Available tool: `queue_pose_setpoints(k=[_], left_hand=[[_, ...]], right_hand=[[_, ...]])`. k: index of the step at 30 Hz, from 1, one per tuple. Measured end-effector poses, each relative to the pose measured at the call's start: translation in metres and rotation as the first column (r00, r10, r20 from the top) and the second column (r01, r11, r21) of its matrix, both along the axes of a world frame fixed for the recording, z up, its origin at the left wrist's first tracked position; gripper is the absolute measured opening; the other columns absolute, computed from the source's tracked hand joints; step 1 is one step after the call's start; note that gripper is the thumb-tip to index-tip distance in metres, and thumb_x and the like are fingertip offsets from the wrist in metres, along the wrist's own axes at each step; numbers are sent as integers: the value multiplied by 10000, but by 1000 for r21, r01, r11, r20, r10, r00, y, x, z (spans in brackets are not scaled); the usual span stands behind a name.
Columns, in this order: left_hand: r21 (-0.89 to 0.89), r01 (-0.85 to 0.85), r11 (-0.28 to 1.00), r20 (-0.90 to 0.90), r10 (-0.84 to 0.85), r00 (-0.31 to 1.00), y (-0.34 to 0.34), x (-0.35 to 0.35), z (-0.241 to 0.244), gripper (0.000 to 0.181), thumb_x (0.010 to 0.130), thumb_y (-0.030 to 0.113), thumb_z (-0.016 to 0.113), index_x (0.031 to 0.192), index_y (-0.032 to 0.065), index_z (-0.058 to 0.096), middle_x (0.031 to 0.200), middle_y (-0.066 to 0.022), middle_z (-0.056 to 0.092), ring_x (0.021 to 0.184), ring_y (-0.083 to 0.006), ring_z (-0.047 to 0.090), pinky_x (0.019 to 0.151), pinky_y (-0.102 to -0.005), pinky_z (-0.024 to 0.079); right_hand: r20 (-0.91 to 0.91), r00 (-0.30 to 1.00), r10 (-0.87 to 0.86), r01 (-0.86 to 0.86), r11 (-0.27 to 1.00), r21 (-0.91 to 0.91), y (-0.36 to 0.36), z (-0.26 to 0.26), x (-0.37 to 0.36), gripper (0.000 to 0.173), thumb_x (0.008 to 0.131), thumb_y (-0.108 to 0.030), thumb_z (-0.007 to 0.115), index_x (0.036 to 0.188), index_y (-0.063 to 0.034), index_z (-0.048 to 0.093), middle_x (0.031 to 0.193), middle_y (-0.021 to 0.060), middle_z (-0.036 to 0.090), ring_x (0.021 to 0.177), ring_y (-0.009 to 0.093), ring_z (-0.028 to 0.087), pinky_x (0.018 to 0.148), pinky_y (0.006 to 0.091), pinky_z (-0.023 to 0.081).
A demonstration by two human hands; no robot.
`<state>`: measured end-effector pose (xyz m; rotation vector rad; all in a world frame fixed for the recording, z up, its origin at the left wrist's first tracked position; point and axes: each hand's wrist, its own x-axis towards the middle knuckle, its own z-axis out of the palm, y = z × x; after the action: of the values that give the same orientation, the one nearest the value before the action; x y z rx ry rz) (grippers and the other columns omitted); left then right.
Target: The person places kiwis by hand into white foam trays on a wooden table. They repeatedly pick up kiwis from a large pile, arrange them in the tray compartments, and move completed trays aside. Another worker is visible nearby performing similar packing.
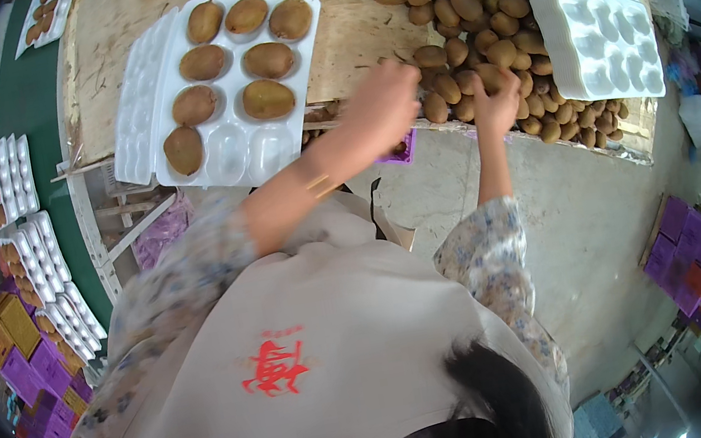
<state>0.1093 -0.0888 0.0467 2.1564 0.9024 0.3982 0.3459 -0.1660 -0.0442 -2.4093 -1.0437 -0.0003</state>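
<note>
My right hand (498, 102) has its thumb and fingers around a kiwifruit (490, 78) at the near edge of a loose heap of brown kiwifruit (466, 4). Blurred by motion, my left hand (391, 92) is at the heap's left edge, knuckles up; whether it holds a fruit is hidden. Left of it lies a white plastic tray (309, 81) with oval hollows, its hinged lid (144, 107) folded out to the left. Several kiwifruit sit in the tray, and bare hollows (274, 150) show at its near end and centre.
Stacked white trays (600, 38) stand right of the heap on the wooden table (349, 33). A green strip (44, 130) on the left carries filled trays (44, 257). Below the table's edge are a purple crate (408, 146) and concrete floor (583, 209); purple boxes (689, 248) stand further right.
</note>
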Motion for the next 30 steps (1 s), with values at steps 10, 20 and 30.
queue_pose_setpoints(k=[10, 20, 30], left_hand=[[450, -265, 853, -406, 459, 790, 6, 112, -163, 180, 857, 175, 528, 969, 97, 645, 973, -71, 587, 973, -271, 533, 810, -442, 398], [327, -400, 856, -89, 449, 889, -9, -103, 80, 482, 771, 332, 748, 1028, -3, 516, 945, -185, 555, 867, -364, 570, 726, -462, 467], [378, -477, 794, -234, 580, 780, -42, -191, 59, 405, 763, 274, 750, 1073, 71, 588, 998, -119, 549, 1012, -323, 523, 814, -428, 448]], right_hand=[[-733, -140, 666, 639, 626, 447, -96, 66, -30, 280, 930, -110, 586, 1190, -144, 485, 1259, 144, 538, 1101, 275, 555, 923, 376, 473], [-756, 361, 547, -53, 821, 568, -35, 128, -148, 530, 835, -41, 675, 1299, -94, 425, 1256, 115, 486, 1084, 242, 558, 898, 368, 518], [30, 631, 775, -753, 602, 266, 1, 101, -274, 497, 784, -283, 741, 1220, -98, 590, 1280, 135, 527, 1097, 288, 463, 943, 434, 335]])
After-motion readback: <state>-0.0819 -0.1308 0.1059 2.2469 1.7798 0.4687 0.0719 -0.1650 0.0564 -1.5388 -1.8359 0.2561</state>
